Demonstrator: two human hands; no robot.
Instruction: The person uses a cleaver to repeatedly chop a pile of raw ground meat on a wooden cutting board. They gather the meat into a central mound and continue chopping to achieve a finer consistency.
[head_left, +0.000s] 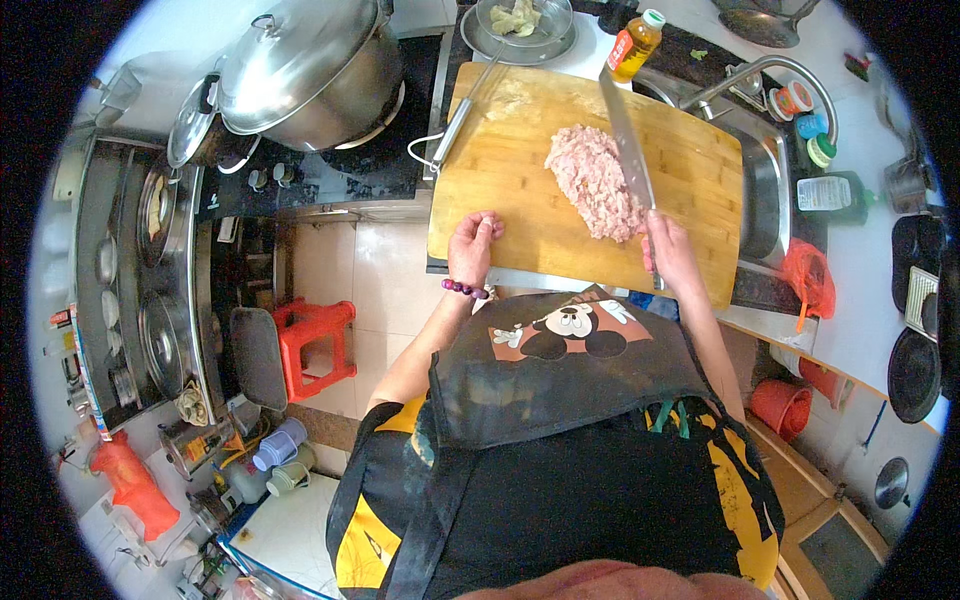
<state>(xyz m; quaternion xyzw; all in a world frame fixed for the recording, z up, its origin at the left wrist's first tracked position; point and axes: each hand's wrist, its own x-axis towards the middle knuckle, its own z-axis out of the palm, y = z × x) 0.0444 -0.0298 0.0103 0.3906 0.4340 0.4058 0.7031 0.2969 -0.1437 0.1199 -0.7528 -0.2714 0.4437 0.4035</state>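
Note:
A heap of minced raw meat (596, 184) lies on a large bamboo cutting board (502, 165). My right hand (670, 247) grips the handle of a long kitchen knife (628, 139), whose blade runs up along the meat's right side. By the board's lower left edge is my left hand (475, 238), its fingers curled inward with nothing seen between them; a beaded bracelet circles that wrist. A long-handled metal utensil (457, 124) lies across the board's upper left edge, its wire loop sticking out past the side.
A large lidded steel pot (315, 75) stands on the stove at the left. Behind the board are a strainer with leaves (525, 22) and an oil bottle (636, 45). The sink (761, 187) adjoins the board's right side. A red plastic stool (315, 349) stands on the floor.

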